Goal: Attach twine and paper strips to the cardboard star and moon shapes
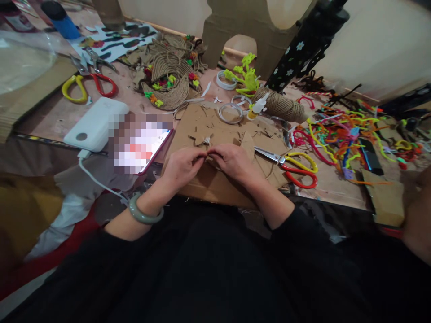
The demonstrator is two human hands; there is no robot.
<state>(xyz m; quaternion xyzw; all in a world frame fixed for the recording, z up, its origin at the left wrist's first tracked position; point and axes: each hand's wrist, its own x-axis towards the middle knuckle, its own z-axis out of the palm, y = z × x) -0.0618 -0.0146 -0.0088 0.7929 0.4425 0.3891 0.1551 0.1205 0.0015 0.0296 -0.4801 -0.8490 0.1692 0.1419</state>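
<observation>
My left hand (pixel 183 167) and my right hand (pixel 233 164) meet over a piece of brown cardboard (pixel 198 116), fingertips pinched together and touching. Whatever is between them is too small or hidden to name. A small whitish scrap (pixel 206 141) shows just beyond the fingertips; I cannot tell whether they hold it. Beside my right hand lie scissors (pixel 281 159) with one yellow and one red handle, blades pointing towards the hand. A small glue bottle (pixel 258 107) with a white nozzle stands farther back, near clear tape rolls (pixel 230 113).
Left of my hands lie a lit phone (pixel 156 146) and a white power bank (pixel 96 123) with a cable. Behind are coiled rope pieces (pixel 171 80), a twine roll (pixel 279 104) and more scissors (pixel 89 85). Colourful pipe cleaners (pixel 346 139) spread at right. Another person's arm (pixel 419 220) shows there.
</observation>
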